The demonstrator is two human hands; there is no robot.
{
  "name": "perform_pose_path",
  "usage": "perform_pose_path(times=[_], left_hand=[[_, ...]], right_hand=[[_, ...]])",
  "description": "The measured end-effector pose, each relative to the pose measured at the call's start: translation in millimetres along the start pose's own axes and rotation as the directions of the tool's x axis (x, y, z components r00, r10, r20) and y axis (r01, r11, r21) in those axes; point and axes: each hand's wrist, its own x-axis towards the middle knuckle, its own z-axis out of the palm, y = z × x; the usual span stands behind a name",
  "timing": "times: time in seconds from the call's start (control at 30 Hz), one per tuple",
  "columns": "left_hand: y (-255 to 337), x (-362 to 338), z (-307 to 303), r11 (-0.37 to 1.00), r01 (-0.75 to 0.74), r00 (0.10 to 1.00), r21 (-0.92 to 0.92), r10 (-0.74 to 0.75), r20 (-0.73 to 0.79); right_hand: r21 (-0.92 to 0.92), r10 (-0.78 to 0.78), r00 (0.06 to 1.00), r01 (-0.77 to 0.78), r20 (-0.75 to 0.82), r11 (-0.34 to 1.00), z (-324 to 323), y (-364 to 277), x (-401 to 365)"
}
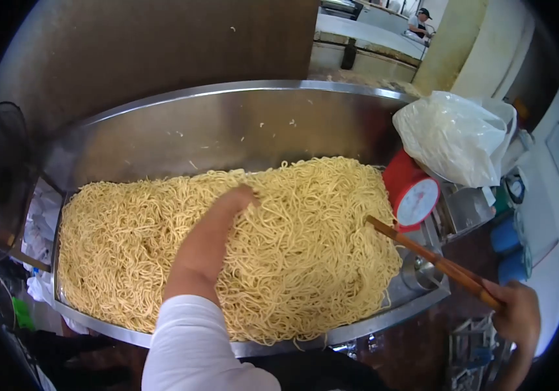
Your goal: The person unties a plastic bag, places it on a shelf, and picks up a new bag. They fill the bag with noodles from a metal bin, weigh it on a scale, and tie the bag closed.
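Note:
A wide, deep bed of yellow noodles (pixel 312 228) covers most of a steel table with a raised back edge (pixel 240 88). My left hand (pixel 245 195) reaches into the noodles near the middle of the far side. Its fingers are sunk among the strands, so their closing is hidden. On the right, my right hand (pixel 517 311) is wrapped round a pair of long wooden chopsticks (pixel 437 260). Their tips meet the noodles at the right end of the heap.
A red dial scale (pixel 416 203) stands at the table's right end, with a white plastic bag (pixel 455 140) above it. Behind it are blue containers (pixel 513 257). A fan (pixel 2 176) is at far left. Another person (pixel 417 26) works in the background.

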Motion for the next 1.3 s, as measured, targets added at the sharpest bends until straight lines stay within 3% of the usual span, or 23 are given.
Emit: perform_pose_path(times=[0.07, 0.1, 0.23, 0.27, 0.33, 0.43, 0.53, 0.6, 0.63, 0.67, 0.7, 0.73, 0.77, 0.8, 0.83, 0.87, 0.9, 1.0, 1.07, 1.13, 1.17, 1.23, 1.3], left_hand=[[27.7, -21.3, -4.8, 1.0, -0.027, 0.974, 0.007, 0.025, 0.224], [36.3, -42.7, -14.1, 1.0, -0.019, 0.974, 0.009, 0.017, 0.226], [55.3, -144.0, -74.4, 0.931, -0.103, 0.993, -0.349, 0.115, 0.014], [63.8, -178.4, -93.6, 0.93, -0.069, 0.997, -0.362, 0.081, 0.018], [55.4, -211.2, -96.8, 0.934, 0.002, 0.999, -0.357, 0.011, 0.034], [19.5, -220.1, -23.1, 0.852, 0.195, 0.979, -0.486, -0.197, 0.048], [0.7, -243.0, 3.0, 0.872, 0.232, 0.959, -0.431, -0.13, 0.253], [-7.6, -253.4, -25.2, 0.988, 0.029, 0.937, -0.154, 0.027, 0.347], [-15.5, -253.6, -33.6, 0.997, -0.075, 0.991, 0.031, 0.07, 0.117], [-16.9, -240.1, -65.0, 0.997, 0.012, 0.99, -0.07, -0.002, 0.139], [-14.7, -226.9, -94.8, 0.991, 0.071, 0.993, -0.116, -0.06, 0.101], [1.6, -217.5, -117.4, 0.953, 0.18, 0.98, -0.244, -0.195, -0.037], [-2.8, -183.2, -119.4, 0.952, 0.177, 0.981, -0.249, -0.191, -0.034], [-12.3, -134.2, -104.2, 0.955, 0.108, 0.988, -0.278, -0.07, 0.141], [-14.4, -95.6, -81.0, 0.947, 0.042, 0.949, -0.318, 0.061, 0.309], [-0.3, -83.3, -32.7, 0.975, -0.033, 0.976, -0.22, 0.079, 0.204], [23.4, -78.1, 5.1, 0.989, -0.099, 0.99, -0.11, 0.109, 0.09], [79.8, -108.7, -10.3, 0.931, -0.167, 0.915, -0.324, 0.269, 0.3], [92.4, -118.8, -28.7, 0.726, 0.066, 0.99, -0.685, 0.037, 0.136], [81.1, -130.1, -65.4, 0.772, -0.071, 0.986, -0.632, -0.042, -0.162], [59.2, -127.5, -73.6, 0.66, -0.009, 0.984, -0.751, -0.126, -0.123], [11.6, -137.4, -83.6, 0.758, -0.12, 0.974, -0.641, -0.035, -0.224], [-18.6, -173.7, -69.3, 0.961, -0.095, 0.924, -0.258, -0.011, -0.382]], right_hand=[[0.092, 0.158, 0.984, -0.166, 0.085, 0.982, -20.7, -18.3, -11.9], [0.096, 0.152, 0.984, -0.16, 0.09, 0.982, -18.4, -24.5, -7.1], [0.065, -0.344, 0.897, 0.34, 0.277, 0.938, 54.8, -68.2, 67.3], [-0.031, -0.345, 0.913, 0.36, 0.216, 0.932, 96.0, -94.7, 94.7], [0.1, -0.425, 0.87, 0.413, 0.252, 0.905, 132.0, -170.8, 156.2], [0.217, -0.472, 0.873, 0.439, 0.128, 0.872, 186.3, -237.3, 195.9], [0.279, -0.516, 0.852, 0.475, 0.094, 0.835, 192.8, -203.7, 159.4], [0.436, -0.489, 0.816, 0.335, 0.309, 0.835, 174.1, -151.3, 140.7], [0.425, -0.489, 0.792, 0.325, 0.366, 0.845, 161.6, -122.7, 133.3], [0.574, -0.55, 0.8, 0.338, 0.242, 0.746, 156.2, -89.5, 122.3], [0.646, -0.528, 0.81, 0.264, 0.255, 0.716, 136.1, -62.5, 109.0], [0.587, -0.443, 0.858, 0.224, 0.259, 0.778, 102.4, -52.0, 89.6], [0.413, -0.351, 0.89, 0.215, 0.291, 0.885, 47.0, -30.6, 60.6], [0.351, -0.261, 0.918, 0.149, 0.298, 0.924, 22.1, -27.2, 45.2], [0.553, -0.237, 0.918, 0.023, 0.318, 0.833, 21.9, -6.0, 30.4], [0.543, -0.221, 0.92, 0.011, 0.324, 0.84, 22.0, -5.6, 22.0], [0.454, -0.229, 0.912, 0.054, 0.34, 0.889, 22.2, -6.0, 17.6], [0.019, -0.22, 0.882, 0.233, 0.416, 0.972, 58.7, -83.5, 40.4], [-0.001, -0.291, 0.891, 0.311, 0.349, 0.95, 107.7, -133.4, 76.7], [0.118, -0.38, 0.895, 0.362, 0.232, 0.925, 140.2, -168.8, 120.2], [0.17, -0.432, 0.889, 0.407, 0.154, 0.897, 160.1, -175.2, 132.0], [0.168, -0.427, 0.886, 0.4, 0.18, 0.901, 168.9, -178.1, 126.1], [0.178, -0.421, 0.879, 0.388, 0.223, 0.905, 162.5, -162.5, 111.4]])
